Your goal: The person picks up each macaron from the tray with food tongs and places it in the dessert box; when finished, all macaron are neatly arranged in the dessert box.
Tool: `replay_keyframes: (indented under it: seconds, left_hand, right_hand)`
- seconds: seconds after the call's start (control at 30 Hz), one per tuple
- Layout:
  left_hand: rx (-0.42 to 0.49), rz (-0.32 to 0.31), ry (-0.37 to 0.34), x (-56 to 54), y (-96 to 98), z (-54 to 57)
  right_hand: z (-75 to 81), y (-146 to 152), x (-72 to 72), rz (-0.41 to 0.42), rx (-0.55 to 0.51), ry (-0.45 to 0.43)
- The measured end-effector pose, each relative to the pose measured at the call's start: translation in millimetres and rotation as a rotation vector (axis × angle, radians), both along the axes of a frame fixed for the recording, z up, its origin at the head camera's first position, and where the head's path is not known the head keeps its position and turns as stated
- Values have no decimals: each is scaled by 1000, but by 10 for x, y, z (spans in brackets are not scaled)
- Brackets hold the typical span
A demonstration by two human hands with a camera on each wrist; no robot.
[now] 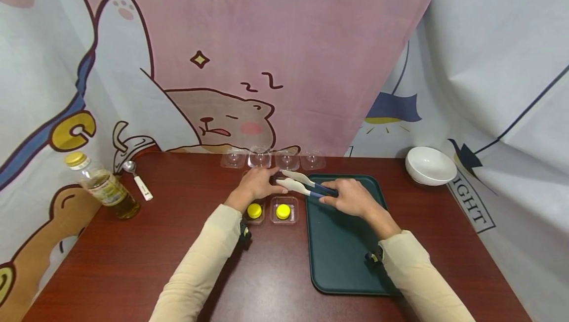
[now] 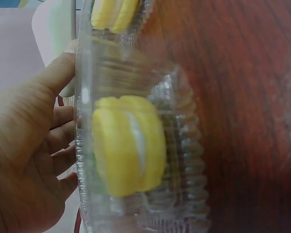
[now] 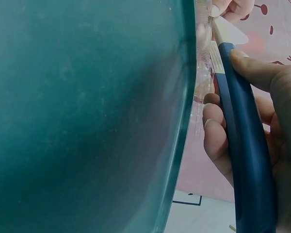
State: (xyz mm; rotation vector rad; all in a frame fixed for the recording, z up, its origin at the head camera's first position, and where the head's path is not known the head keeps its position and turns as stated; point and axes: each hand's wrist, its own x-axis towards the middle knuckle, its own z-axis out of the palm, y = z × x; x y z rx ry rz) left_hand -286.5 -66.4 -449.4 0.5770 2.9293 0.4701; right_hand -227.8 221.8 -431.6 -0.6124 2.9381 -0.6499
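Observation:
My right hand grips tongs by their navy handles, thumb on one arm and fingers curled round the other. The cream tips stand a little apart, reaching toward my left hand. That hand is over the plastic boxes, thumb and forefinger spread near the tong tips; whether it pinches anything I cannot tell. Just in front of it sit two clear boxes, each with a yellow macaron: a left macaron and a right macaron. In the left wrist view, one macaron shows white filling.
Under my right forearm lies a dark green tray. Open clear lids line the table's back edge. A white bowl is at the back right. On the left stand an oil bottle and a measuring spoon.

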Motion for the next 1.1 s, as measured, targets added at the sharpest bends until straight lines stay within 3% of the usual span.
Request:
replay_keyframes:
  seconds: [0.53, 0.77, 0.93, 1.1]
  left_hand:
    - [-38, 8, -18, 4, -7, 1]
    - [-41, -2, -37, -6, -3, 2]
    - [-44, -4, -35, -19, -6, 10]
    - [-48, -6, -39, -26, -14, 6]
  right_hand:
    - [13, 242, 73, -34, -22, 90]
    - [-10, 530, 187, -119, -49, 74]
    - [-7, 776, 296, -189, -44, 136]
    - [29, 1044, 431, -274, -53, 144]
